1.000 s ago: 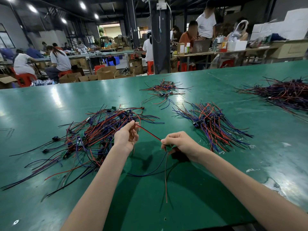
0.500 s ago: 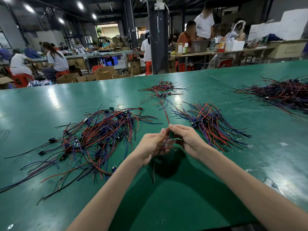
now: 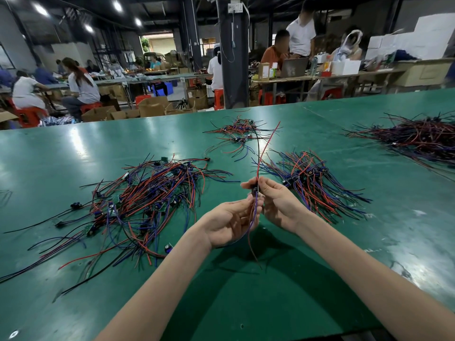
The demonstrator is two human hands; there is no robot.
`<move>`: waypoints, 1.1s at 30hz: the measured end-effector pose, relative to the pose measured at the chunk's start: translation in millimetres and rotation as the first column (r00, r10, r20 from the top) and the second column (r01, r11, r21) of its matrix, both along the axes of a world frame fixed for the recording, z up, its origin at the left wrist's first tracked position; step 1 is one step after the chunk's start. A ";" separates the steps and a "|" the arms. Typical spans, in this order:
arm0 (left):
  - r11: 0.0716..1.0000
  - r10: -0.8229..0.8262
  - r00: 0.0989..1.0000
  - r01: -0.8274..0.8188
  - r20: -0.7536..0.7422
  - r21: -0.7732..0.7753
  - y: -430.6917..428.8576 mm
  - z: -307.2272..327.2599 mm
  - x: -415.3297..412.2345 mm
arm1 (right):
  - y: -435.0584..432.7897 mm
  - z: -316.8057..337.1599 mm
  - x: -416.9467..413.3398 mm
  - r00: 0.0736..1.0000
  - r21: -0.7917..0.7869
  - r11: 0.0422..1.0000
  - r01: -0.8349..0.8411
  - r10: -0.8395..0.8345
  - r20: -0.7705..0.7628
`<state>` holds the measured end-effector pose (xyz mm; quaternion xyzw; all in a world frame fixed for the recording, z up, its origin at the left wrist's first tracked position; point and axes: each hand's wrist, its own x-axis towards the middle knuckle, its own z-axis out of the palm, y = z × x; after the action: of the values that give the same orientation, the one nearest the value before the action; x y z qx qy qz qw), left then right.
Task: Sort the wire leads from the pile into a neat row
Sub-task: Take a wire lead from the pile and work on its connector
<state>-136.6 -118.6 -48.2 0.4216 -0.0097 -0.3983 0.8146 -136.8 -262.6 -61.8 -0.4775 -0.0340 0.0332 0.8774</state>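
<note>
Since a moment ago the lead [image 3: 257,168] has swung upright, between pile [image 3: 147,200] and row [image 3: 312,185], toward the table's [image 3: 73,148] near edge. Right hand [image 3: 278,205] pinches its middle; left hand [image 3: 229,222] curls round its hanging end. Springy tips could snag the row when laid down. Insulation looks thin, slick and glossy.

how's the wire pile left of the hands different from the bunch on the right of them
The left pile is a loose tangle with leads crossing every way; the right bunch has its leads lying roughly side by side. The left pile spreads wider over the green table, with stray leads trailing out; the right bunch is more compact. Both hold red, blue and black leads with small dark parts attached.
</note>
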 end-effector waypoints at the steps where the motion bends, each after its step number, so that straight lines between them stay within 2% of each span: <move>1: 1.000 -0.008 1.000 0.008 -0.004 -0.007 -0.4 0.2 -0.8 | -0.1 -0.3 0.2 1.000 -0.003 1.000 -0.003 0.003 0.002; 4: 0.999 -0.034 0.999 0.034 0.026 0.012 -2.0 0.0 -1.6 | -0.8 -1.6 0.6 1.000 0.005 1.000 -0.007 0.007 0.026; 9: 0.999 -0.045 0.999 0.045 -0.010 -0.009 -3.2 -0.3 -0.2 | 0.0 -1.7 0.6 0.999 -0.043 0.998 -0.035 0.036 0.034; 12: 0.999 0.031 1.000 -0.031 0.001 0.039 -4.1 -1.1 1.7 | 1.8 -2.3 1.3 0.999 -0.127 0.992 -0.022 0.017 -0.040; 15: 0.981 0.140 0.986 -0.151 0.095 0.121 -4.2 -2.9 6.8 | 4.2 -4.5 0.6 0.994 -0.218 0.976 -0.012 -0.012 -0.113; 22: 0.898 0.310 0.908 -0.378 0.283 0.227 -0.3 -12.6 10.9 | 7.2 -5.2 -4.8 0.988 -0.403 0.909 -0.106 0.050 -0.146; 25: 0.874 0.310 0.898 -0.399 0.312 0.278 -1.4 -15.2 12.3 | 6.0 -4.9 -6.8 0.987 -0.409 0.904 -0.126 0.074 -0.141; 33: 0.896 0.303 0.897 -0.383 0.320 0.225 -2.8 -15.6 11.3 | 6.1 -3.8 -7.1 0.992 -0.424 0.900 -0.100 0.060 -0.108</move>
<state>-125.2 -121.4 -63.7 0.5798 0.0087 -0.1811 0.7944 -143.9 -256.5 -65.7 -0.6549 -0.0051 0.0978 0.7494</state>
